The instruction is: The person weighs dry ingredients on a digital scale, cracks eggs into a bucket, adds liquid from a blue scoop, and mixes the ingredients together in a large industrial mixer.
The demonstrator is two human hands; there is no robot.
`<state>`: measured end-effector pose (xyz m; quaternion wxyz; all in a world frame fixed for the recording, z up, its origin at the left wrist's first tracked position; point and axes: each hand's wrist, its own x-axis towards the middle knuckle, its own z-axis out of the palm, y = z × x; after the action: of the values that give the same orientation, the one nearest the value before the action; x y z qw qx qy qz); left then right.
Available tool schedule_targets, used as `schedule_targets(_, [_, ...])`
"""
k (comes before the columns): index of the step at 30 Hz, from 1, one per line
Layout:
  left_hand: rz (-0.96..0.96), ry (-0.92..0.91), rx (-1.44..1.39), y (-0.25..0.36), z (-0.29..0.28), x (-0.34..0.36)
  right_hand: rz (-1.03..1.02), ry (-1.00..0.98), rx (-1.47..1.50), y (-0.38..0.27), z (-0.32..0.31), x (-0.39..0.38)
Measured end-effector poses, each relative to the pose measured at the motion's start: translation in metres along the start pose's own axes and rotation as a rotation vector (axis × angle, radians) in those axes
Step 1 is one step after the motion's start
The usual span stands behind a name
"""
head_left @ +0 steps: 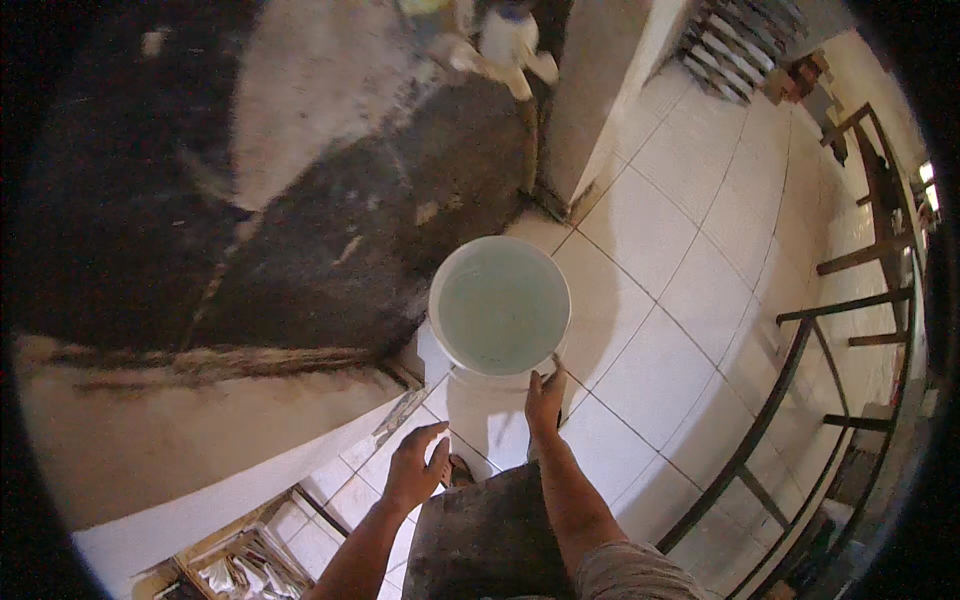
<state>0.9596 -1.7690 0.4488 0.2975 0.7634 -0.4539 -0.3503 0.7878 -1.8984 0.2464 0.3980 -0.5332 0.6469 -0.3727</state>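
Bucket [437, 325], white and round, holds pale, clear water and stands out over the tiled floor [650, 365], just beside the near right corner of the dark-stained slab [310, 250]. Whether its base rests on the tiles cannot be told. Right hand [546, 395]: fingertips at the near right part of the rim; whether they are clamped on it or only touch it cannot be told. Left hand [413, 470]: thumb and fingers apart, nothing visible in it, near the bucket but clear of it. Assessment: one-sided hold would tilt the load and risk slopping. Recommended: left hand brought to the opposite side of the rim, both grips at equal height, water kept level, wall kept off the slab's corner, feet placed clear on the tiles.
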Motion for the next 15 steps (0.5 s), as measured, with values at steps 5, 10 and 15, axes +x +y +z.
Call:
schedule_targets(5, [0.283, 0.18, 0.254, 0.129, -0.122, -0.035, -0.309, -0.716, -0.908, -0.137, -0.041, 0.03])
schedule_targets(10, [0.539, 0.541, 0.76, 0.214, -0.228, -0.073, -0.465, -0.8, -1.156, -0.137, -0.03, 0.1])
schedule_targets(15, [0.068, 0.868, 1.785, 0.245, -0.3, -0.137, -0.341, -1.268, -0.836, -0.162, 0.049, 0.088])
